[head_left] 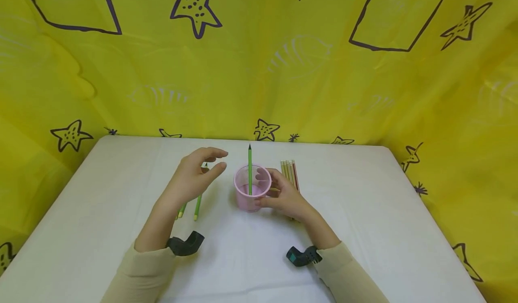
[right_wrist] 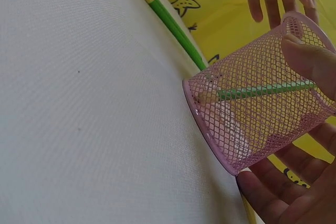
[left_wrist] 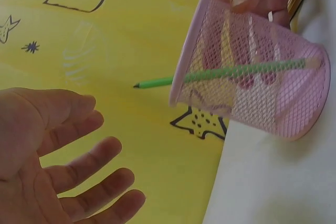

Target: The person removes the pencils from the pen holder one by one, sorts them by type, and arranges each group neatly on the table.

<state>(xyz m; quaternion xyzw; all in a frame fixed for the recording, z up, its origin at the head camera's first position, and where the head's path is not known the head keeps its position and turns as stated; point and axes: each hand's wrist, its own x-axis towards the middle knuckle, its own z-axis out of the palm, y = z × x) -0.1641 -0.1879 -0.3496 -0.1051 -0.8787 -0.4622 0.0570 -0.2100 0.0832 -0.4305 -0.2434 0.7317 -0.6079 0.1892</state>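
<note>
A pink mesh pencil cup [head_left: 247, 202] stands near the middle of the white table, with one green pencil [head_left: 250, 170] upright in it, dark tip up. My right hand [head_left: 285, 197] grips the cup from the right, thumb near the rim and fingers round the far side, as the right wrist view shows. My left hand [head_left: 194, 175] hovers left of the cup, fingers apart and relaxed, holding nothing; the left wrist view shows its spread fingers [left_wrist: 89, 166] facing the pencil's tip. Below that hand lie a few green pencils [head_left: 198, 207] with yellowish ends, partly hidden by it.
Right of the cup, several pencils [head_left: 289, 170] with pale and red sides lie in a bunch, partly behind the right hand. A yellow curtain [head_left: 243, 69] with drawn stars hangs along the table's back and sides. Dark wrist devices [head_left: 186, 244] sit at both sleeves.
</note>
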